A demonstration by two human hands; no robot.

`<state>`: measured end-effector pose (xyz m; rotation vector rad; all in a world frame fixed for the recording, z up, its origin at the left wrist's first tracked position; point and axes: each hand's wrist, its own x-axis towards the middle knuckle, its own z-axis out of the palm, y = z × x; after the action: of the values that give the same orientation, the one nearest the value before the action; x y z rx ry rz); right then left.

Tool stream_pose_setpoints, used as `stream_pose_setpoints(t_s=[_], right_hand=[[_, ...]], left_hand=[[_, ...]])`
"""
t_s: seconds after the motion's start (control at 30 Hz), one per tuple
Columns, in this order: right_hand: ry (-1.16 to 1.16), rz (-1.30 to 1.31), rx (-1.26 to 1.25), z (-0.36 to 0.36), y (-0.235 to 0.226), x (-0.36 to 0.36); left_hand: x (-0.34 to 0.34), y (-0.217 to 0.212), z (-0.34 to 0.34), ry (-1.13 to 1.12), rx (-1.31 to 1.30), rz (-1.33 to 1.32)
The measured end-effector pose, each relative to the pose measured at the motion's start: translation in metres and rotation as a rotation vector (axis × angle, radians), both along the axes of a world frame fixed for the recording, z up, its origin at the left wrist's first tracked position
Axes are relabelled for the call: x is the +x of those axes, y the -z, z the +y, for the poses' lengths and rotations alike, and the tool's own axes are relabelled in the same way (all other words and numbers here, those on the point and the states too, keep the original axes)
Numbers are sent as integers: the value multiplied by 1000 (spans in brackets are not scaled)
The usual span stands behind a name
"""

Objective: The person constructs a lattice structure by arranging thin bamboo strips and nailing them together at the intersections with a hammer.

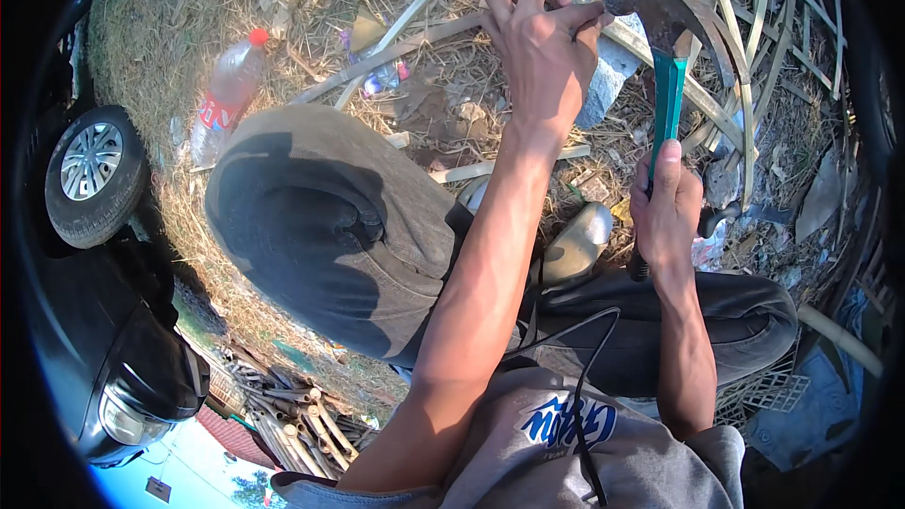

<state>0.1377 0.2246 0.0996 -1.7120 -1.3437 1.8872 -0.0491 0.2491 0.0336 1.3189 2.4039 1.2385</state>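
My right hand [666, 209] grips the teal handle of a claw hammer [667, 47], whose dark metal head is raised close to my left fingers. My left hand [542, 47] is stretched forward and pinched on a thin bamboo strip [429, 30] that lies across a frame of split bamboo slats [726, 66]. Whether a nail sits between the fingers is too small to tell. A grey stone block [608, 75] lies right under the left hand. My knees in dark trousers fill the middle of the view.
Dry straw covers the ground. A plastic bottle with a red cap [226, 94] lies at the left. A dark car with its wheel [92, 174] stands at the far left. Cut bamboo pieces [297, 424] are piled low left. My shoe [577, 240] rests between my arms.
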Motion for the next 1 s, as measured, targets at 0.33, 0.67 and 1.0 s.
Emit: stream_pose_setpoints(t_s=[0.33, 0.67, 1.0], right_hand=[[-70, -115, 118, -4, 2, 6], [-119, -209, 173, -3, -4, 5], [41, 12, 118, -7, -13, -2]], left_hand=[[0, 5, -1, 15, 41, 8], [9, 7, 2, 6, 43, -40], [9, 0, 1, -83, 47, -52]])
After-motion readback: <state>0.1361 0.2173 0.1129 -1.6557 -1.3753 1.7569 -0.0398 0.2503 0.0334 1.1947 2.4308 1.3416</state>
